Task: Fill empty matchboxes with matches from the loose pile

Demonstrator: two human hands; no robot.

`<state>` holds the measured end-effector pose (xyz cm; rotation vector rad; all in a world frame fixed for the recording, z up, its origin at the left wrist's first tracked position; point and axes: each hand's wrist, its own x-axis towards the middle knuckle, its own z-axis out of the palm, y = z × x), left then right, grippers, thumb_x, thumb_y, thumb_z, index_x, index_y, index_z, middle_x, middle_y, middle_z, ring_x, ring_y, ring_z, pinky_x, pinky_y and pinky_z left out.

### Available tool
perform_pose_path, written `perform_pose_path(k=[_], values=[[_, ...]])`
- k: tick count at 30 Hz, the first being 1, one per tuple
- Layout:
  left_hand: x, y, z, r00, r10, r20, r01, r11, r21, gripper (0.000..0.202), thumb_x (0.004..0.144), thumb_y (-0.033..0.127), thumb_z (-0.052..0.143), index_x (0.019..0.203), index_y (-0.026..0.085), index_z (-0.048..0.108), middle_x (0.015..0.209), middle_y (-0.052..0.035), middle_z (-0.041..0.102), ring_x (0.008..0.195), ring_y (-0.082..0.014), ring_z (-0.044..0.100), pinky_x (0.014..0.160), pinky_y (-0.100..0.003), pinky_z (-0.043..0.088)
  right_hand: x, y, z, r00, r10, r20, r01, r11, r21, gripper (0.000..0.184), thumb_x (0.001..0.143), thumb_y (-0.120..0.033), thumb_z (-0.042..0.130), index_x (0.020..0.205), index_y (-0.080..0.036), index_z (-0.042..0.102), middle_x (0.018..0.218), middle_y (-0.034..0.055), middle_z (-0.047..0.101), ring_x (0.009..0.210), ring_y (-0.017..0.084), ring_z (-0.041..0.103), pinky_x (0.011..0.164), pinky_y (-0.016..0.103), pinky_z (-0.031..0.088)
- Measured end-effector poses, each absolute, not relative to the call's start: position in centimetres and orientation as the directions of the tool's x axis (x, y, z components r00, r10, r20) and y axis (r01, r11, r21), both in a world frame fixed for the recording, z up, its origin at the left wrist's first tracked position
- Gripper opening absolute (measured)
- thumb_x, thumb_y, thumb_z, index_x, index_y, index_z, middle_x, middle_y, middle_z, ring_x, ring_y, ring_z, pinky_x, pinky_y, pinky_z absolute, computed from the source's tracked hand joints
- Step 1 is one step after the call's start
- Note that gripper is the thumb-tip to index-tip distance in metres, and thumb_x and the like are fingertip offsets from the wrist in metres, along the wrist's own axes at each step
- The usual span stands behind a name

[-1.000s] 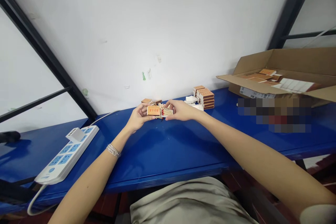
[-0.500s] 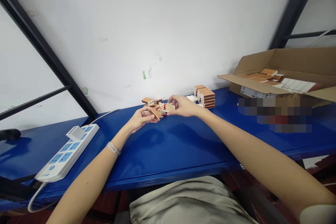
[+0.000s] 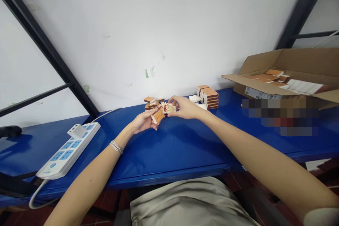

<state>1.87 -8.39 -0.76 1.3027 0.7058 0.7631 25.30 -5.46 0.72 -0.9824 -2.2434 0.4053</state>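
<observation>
My left hand (image 3: 143, 121) holds an orange matchbox sleeve (image 3: 158, 116) tilted up, fingers curled round it. My right hand (image 3: 183, 108) pinches a tray of matches (image 3: 169, 107) just to the sleeve's right, the two parts apart. Both hands hover over the blue shelf (image 3: 172, 148) near the wall. Behind them lies a small heap of loose matchboxes (image 3: 150, 102). A silver bracelet (image 3: 116, 147) sits on my left wrist.
A neat stack of matchboxes (image 3: 209, 98) with white trays (image 3: 195, 99) beside it stands right of my hands. An open cardboard box (image 3: 288, 77) with more packs sits at far right. A white and blue power strip (image 3: 69, 150) lies at left.
The tray has been drawn out of the sleeve. My left hand turned the sleeve and lowered it slightly; my right hand lifted the tray a little toward the wall.
</observation>
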Motion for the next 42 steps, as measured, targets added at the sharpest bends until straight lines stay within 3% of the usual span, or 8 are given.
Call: perform_pose_path(k=[10, 14, 18, 30, 37, 42], values=[[2.1, -8.2, -1.1, 0.579, 0.812, -0.081, -0.107, 0.173, 0.979, 0.030, 0.088, 0.035, 0.044, 0.097, 0.011, 0.059, 0.063, -0.0058, 0.059, 0.047, -0.0128, 0.046, 0.053, -0.030, 0.044, 24.7, -5.9, 0.5, -0.519, 0.728, 0.448, 0.536, 0.685, -0.493, 0.055, 0.062, -0.035, 0.079, 0.108, -0.015, 0.057, 0.091, 0.0053, 0.063, 0.075, 0.016, 0.056, 0.067, 0.027, 0.039], [2.7, -8.5, -1.0, 0.477, 0.873, -0.106, -0.108, 0.178, 0.978, 0.028, 0.089, 0.033, 0.041, 0.087, 0.012, 0.059, 0.057, -0.0040, 0.055, 0.040, -0.0111, 0.042, 0.048, -0.028, 0.042, 24.5, -6.0, 0.4, -0.530, 0.715, 0.457, 0.531, 0.699, -0.479, 0.046, 0.063, -0.037, 0.078, 0.099, -0.015, 0.061, 0.088, 0.0048, 0.063, 0.073, 0.016, 0.055, 0.066, 0.026, 0.038], [3.6, -8.8, -0.8, 0.362, 0.921, -0.142, -0.140, 0.204, 0.969, 0.037, 0.093, 0.042, 0.035, 0.080, 0.014, 0.056, 0.049, -0.0002, 0.048, 0.033, -0.0091, 0.033, 0.041, -0.026, 0.038, 24.4, -6.2, 0.6, -0.531, 0.700, 0.477, 0.526, 0.714, -0.462, 0.042, 0.064, -0.039, 0.077, 0.096, -0.016, 0.063, 0.082, 0.0036, 0.063, 0.069, 0.015, 0.054, 0.064, 0.025, 0.037], [4.5, -9.5, -0.5, 0.217, 0.958, -0.185, -0.156, 0.222, 0.963, 0.050, 0.094, 0.054, 0.027, 0.086, 0.014, 0.056, 0.046, 0.0024, 0.046, 0.027, -0.0073, 0.029, 0.035, -0.023, 0.035, 24.1, -6.4, 0.4, -0.555, 0.661, 0.505, 0.531, 0.749, -0.397, 0.042, 0.063, -0.035, 0.080, 0.097, -0.016, 0.063, 0.088, 0.0057, 0.061, 0.073, 0.016, 0.055, 0.067, 0.026, 0.038], [5.5, -10.4, -0.3, 0.047, 0.993, -0.105, -0.152, 0.111, 0.982, 0.052, 0.094, 0.056, 0.026, 0.084, 0.014, 0.055, 0.041, 0.0046, 0.041, 0.026, -0.0068, 0.024, 0.033, -0.023, 0.032, 23.8, -6.9, 0.3, -0.572, 0.656, 0.492, 0.467, 0.754, -0.462, 0.039, 0.064, -0.032, 0.080, 0.094, -0.017, 0.062, 0.086, 0.0033, 0.059, 0.069, 0.014, 0.054, 0.065, 0.025, 0.039], [5.1, -10.1, -0.5, 0.051, 0.992, -0.114, -0.112, 0.119, 0.986, 0.052, 0.093, 0.058, 0.029, 0.087, 0.014, 0.056, 0.040, 0.0055, 0.039, 0.025, -0.0064, 0.023, 0.032, -0.022, 0.030, 23.8, -6.7, -0.1, -0.583, 0.653, 0.484, 0.455, 0.756, -0.472, 0.036, 0.063, -0.032, 0.079, 0.092, -0.017, 0.062, 0.086, 0.0027, 0.059, 0.069, 0.013, 0.054, 0.065, 0.026, 0.040]])
